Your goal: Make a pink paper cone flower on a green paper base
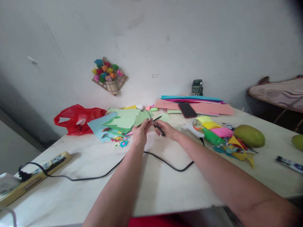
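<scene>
My right hand (167,130) is closed on scissors (161,130) with black handles, its fingers through or around them. Their blades point up and away to the left, over a piece of light green paper (142,117). My left hand (140,130) pinches that paper at its near edge, close beside the scissors. Between the hands lies a thin dark pointed thing (157,118) that I cannot make out. Just left of my left hand are larger green sheets (123,116), a light blue sheet (98,126) and a blue paper flower (123,144) with a pink centre.
A black cord (94,179) crosses the table from a power strip (47,167) to a white glue gun (193,129). A red plastic bag (78,121) sits left. Rightward are a phone (187,110), coloured clay packets (210,126), a green fruit (249,135) and a bottle (197,87).
</scene>
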`<state>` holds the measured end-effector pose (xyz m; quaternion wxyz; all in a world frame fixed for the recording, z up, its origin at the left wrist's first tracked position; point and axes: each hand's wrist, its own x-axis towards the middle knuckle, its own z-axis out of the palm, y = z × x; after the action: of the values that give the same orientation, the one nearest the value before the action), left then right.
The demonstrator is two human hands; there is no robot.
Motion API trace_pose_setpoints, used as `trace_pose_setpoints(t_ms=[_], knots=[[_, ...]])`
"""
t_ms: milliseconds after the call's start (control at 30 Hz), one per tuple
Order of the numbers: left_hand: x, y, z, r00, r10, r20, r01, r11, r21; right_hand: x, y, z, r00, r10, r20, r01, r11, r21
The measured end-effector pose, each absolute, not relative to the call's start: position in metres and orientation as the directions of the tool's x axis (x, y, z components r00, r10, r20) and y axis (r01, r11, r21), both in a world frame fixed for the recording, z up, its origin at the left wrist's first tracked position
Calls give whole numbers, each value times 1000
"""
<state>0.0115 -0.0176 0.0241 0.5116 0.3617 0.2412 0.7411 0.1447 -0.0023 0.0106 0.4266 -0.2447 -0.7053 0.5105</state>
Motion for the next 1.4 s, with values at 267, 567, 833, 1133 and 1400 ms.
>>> trace_pose_setpoints(t_ms=[267,567,833,1133,1400], knots=[[10,-14,20,-207,930,303,-606,-365,707,147,0,8,-540,760,362,-94,373,-923],[9,-13,19,-191,924,331,-598,-377,707,145,-3,11,-527,779,340,-73,357,-931],[8,-14,19,-188,924,332,-592,-377,713,146,-2,10,-520,788,329,-46,359,-932],[6,-12,16,-181,931,317,-570,-362,738,146,-4,13,-521,792,317,-67,333,-941],[5,-11,16,-168,934,316,-579,-353,735,147,-9,18,-518,802,296,-66,308,-949]])
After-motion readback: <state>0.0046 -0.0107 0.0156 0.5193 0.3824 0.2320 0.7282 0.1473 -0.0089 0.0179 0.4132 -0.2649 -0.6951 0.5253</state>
